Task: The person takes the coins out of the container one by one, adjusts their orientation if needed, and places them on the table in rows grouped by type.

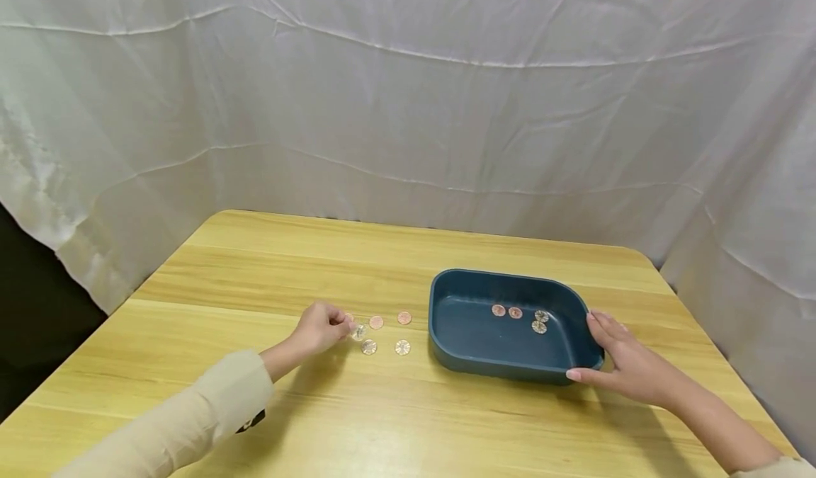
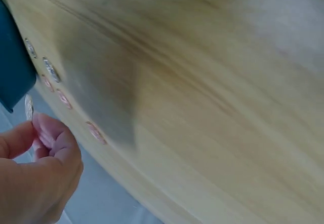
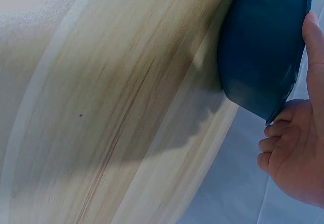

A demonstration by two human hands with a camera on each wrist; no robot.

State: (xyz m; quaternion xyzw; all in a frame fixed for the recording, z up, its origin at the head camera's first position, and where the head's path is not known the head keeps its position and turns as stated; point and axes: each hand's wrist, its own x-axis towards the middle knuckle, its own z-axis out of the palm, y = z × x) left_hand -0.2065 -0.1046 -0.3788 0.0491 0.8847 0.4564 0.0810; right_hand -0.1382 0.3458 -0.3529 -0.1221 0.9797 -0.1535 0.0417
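Between thumb and fingertips, my left hand (image 1: 324, 331) pinches a pale gold coin (image 2: 29, 107), held on edge above the table. Around it on the wood lie several coins: a copper coin (image 1: 376, 322), another copper coin (image 1: 404, 318), a gold coin (image 1: 369, 347) and a second gold coin (image 1: 402, 348). One more copper coin (image 2: 95, 133) is partly covered by the left fingers in the head view. My right hand (image 1: 627, 365) grips the right end of a dark blue box (image 1: 446, 357), thumb on the near side and fingers at the rim.
Inside the box, toward its right half, lie two copper coins (image 1: 515, 312) and two gold coins (image 1: 539, 327). The light wooden table (image 1: 306, 258) has rounded far corners. White cloth (image 1: 395, 110) hangs behind it and along both sides.
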